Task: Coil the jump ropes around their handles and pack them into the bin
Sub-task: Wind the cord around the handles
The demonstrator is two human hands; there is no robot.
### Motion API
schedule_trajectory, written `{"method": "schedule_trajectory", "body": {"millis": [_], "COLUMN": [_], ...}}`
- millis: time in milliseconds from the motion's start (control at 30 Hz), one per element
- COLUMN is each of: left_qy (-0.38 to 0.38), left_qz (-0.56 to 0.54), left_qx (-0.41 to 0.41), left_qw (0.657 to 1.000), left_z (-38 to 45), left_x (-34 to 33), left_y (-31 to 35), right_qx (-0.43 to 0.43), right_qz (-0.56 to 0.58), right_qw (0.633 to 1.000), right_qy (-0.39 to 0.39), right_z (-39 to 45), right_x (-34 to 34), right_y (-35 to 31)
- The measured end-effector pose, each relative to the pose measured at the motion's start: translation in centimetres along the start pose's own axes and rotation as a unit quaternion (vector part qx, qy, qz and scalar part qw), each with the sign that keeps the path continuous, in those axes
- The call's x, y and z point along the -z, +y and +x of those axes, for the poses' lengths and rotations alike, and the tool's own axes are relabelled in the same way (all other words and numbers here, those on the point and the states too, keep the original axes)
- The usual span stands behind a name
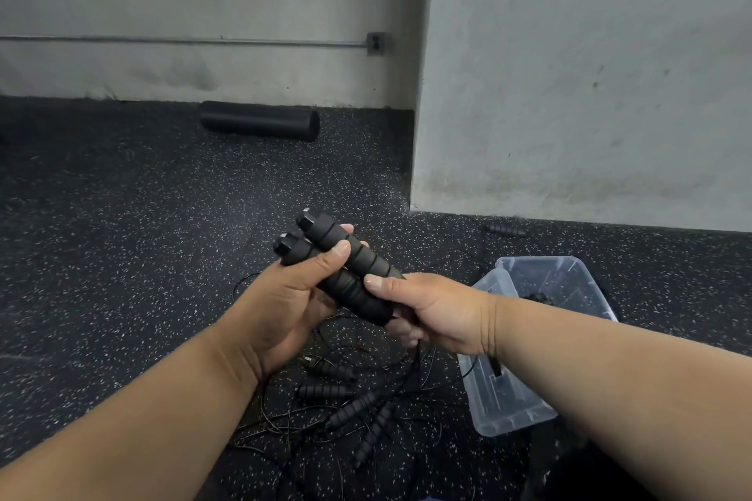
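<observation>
Left hand grips 2 handles; right hand pinches their lower ends. Next: wind cord, bin right of fingers.

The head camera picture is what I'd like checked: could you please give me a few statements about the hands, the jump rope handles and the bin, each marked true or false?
1. Both hands hold the pair of black foam jump rope handles side by side. True: the left hand and the right hand both have a grip on them.
2. The clear plastic bin lies to the person's left. False: it is on the right.
3. More black foam handles with thin cords lie loose on the speckled rubber floor. True.
4. The black foam roller stands upright. False: it lies flat beside the wall.
</observation>
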State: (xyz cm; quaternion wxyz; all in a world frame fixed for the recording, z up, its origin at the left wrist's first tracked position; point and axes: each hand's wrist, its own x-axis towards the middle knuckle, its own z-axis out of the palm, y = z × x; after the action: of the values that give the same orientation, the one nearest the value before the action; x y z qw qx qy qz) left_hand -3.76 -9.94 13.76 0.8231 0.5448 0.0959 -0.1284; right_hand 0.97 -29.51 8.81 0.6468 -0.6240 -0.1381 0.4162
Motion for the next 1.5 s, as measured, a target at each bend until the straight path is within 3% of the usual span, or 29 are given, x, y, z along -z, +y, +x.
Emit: {"method": "schedule_trajectory", "body": {"millis": [133,167,200,233,267,300,333,367,400,433,500,600,933,1133,1267,1500], "left_qy": [0.027,0.041,0.047,0.044,0.034,0.017,0.003,-0.005,-0.006,-0.003,0.017,0.065,0.148,0.147,0.122,0.095], "left_qz": [0.131,0.208,0.329,0.484,0.632,0.739,0.798,0.828,0.840,0.839,0.817,0.806,0.735,0.699,0.648,0.638], "left_qx": [-0.030,-0.059,-0.096,-0.132,-0.168,-0.201,-0.225,-0.239,-0.242,-0.239,-0.233,-0.230,-0.209,-0.132,-0.099,-0.072], "left_qw": [0.991,0.976,0.938,0.864,0.756,0.643,0.558,0.507,0.486,0.488,0.527,0.542,0.628,0.687,0.745,0.761], "left_z": [0.1,-0.1,-0.2,-0.5,-0.8,-1.0,-1.1,-0.9,-0.5,0.1,1.2,1.4,0.6,0.2,0.1,0.0], "left_x": [2.2,2.8,3.1,3.1,3.0,2.5,2.0,1.6,1.5,1.6,2.1,2.0,0.5,-0.3,-0.1,0.3], "left_y": [2.4,3.0,3.4,3.4,2.9,2.0,0.9,-0.2,-1.4,-2.3,-3.0,-2.5,-1.7,-1.5,-1.6,-1.7], "right_qx": [0.018,0.019,0.019,0.017,0.015,0.009,0.002,-0.009,-0.016,-0.021,-0.029,-0.030,0.069,0.080,0.085,0.080], "right_qz": [-0.116,-0.155,-0.190,-0.215,-0.234,-0.255,-0.274,-0.290,-0.302,-0.310,-0.314,-0.304,-0.244,-0.241,-0.198,-0.246], "right_qw": [0.984,0.977,0.971,0.965,0.961,0.955,0.951,0.947,0.945,0.943,0.942,0.943,0.962,0.958,0.970,0.962], "right_qy": [0.134,0.144,0.147,0.147,0.147,0.148,0.146,0.138,0.127,0.118,0.113,0.135,0.096,0.136,0.114,0.090], "right_z": [-0.5,-0.7,-0.9,-1.0,-1.1,-1.1,-1.0,-0.9,-0.7,-0.7,-0.8,-1.0,-2.6,-2.1,-2.0,-1.8], "right_x": [1.0,1.2,1.3,1.4,1.3,1.1,0.7,0.4,0.1,-0.3,-0.6,0.1,2.9,3.1,2.3,0.9], "right_y": [-1.7,-2.1,-2.3,-2.4,-2.5,-2.6,-2.6,-2.4,-2.3,-2.2,-2.2,-3.0,-5.4,-5.1,-4.6,-4.7]}}
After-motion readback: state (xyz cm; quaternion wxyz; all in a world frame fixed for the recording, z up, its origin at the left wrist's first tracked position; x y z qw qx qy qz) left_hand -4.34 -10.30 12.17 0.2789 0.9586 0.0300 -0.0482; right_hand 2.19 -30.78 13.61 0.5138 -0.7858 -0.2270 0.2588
